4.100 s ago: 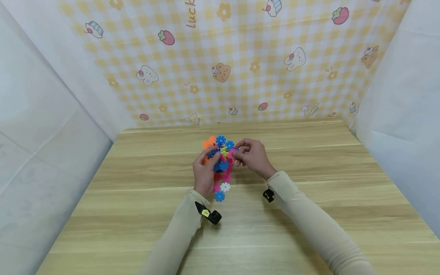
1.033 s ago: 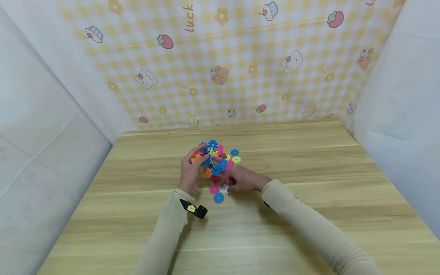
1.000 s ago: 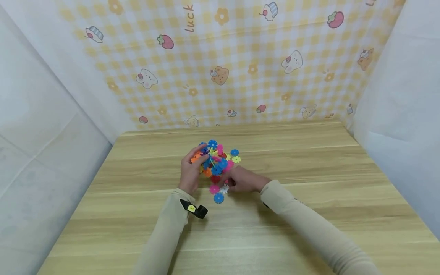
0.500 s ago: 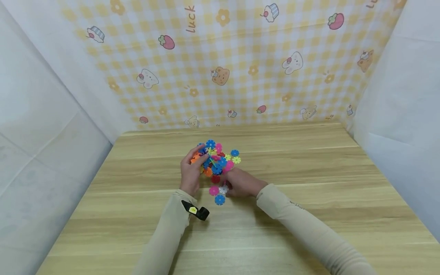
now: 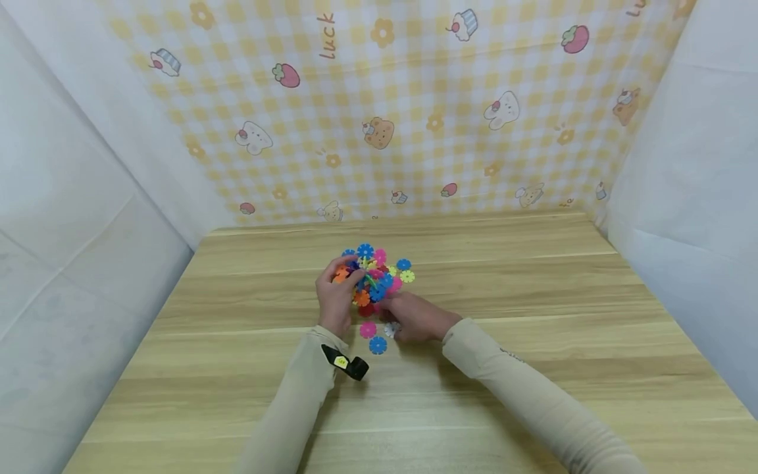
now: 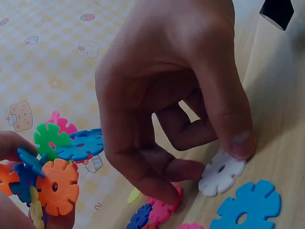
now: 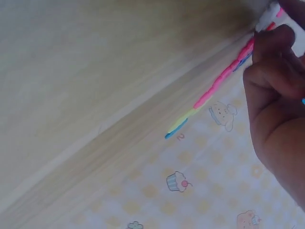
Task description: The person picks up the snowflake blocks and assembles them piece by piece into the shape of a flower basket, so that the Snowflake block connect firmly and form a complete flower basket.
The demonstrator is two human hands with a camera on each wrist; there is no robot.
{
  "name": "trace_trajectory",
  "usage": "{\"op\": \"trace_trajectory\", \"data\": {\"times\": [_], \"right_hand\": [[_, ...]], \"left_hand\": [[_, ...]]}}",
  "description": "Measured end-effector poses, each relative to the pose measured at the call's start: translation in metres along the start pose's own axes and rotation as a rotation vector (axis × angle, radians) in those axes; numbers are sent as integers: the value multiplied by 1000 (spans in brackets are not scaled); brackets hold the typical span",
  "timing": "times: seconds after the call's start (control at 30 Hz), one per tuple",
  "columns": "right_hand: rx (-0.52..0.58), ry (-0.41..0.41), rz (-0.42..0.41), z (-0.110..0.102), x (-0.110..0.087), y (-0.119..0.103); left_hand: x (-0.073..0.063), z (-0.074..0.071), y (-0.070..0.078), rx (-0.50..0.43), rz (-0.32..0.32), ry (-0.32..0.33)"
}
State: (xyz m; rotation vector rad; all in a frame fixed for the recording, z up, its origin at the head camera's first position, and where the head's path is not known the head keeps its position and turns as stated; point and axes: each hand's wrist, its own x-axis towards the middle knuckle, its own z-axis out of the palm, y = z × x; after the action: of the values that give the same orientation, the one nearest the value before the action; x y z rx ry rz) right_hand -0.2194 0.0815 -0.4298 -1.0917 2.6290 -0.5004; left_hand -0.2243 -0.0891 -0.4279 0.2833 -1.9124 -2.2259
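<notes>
The left hand (image 5: pixel 336 295) grips one multicoloured cluster of slotted flower discs (image 5: pixel 378 293) over the desk (image 5: pixel 207 362); the right hand (image 5: pixel 419 318) pinches one white disc (image 6: pixel 215 181) near one blue disc (image 5: pixel 374 349) and one pink disc (image 5: pixel 364 332).

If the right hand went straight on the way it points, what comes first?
In the head view, the right hand would probably meet the red disc just ahead, though depth is unclear.

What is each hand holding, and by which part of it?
The right hand pinches the white disc by its rim; the left hand grips the cluster of joined discs near an orange disc.
</notes>
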Motion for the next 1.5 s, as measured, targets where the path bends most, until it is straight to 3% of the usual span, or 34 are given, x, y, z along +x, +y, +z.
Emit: {"op": "trace_trajectory", "data": {"times": [0.17, 0.3, 0.5, 0.63, 0.77, 0.93, 1.17, 1.5], "right_hand": [[97, -23, -35, -3, -5, 4], [190, 13, -68, -9, -12, 11], [406, 161, 20, -20, -16, 20], [612, 308, 107, -28, -14, 19], [732, 431, 140, -32, -11, 16], [756, 489, 154, -32, -9, 14], [662, 549, 194, -37, -12, 6], [638, 556, 245, -41, -14, 0]], "left_hand": [[-3, -1, -2, 5, -10, 14], [-4, -1, -4, 10, 2, 12], [-7, 0, -5, 24, 7, 16], [-7, 1, -6, 42, 10, 10], [-9, 4, -5, 60, 21, -2], [-11, 6, -7, 73, 35, -25], [-11, 9, -4, 62, 61, -19], [-12, 12, -5, 94, 96, -11]]}}
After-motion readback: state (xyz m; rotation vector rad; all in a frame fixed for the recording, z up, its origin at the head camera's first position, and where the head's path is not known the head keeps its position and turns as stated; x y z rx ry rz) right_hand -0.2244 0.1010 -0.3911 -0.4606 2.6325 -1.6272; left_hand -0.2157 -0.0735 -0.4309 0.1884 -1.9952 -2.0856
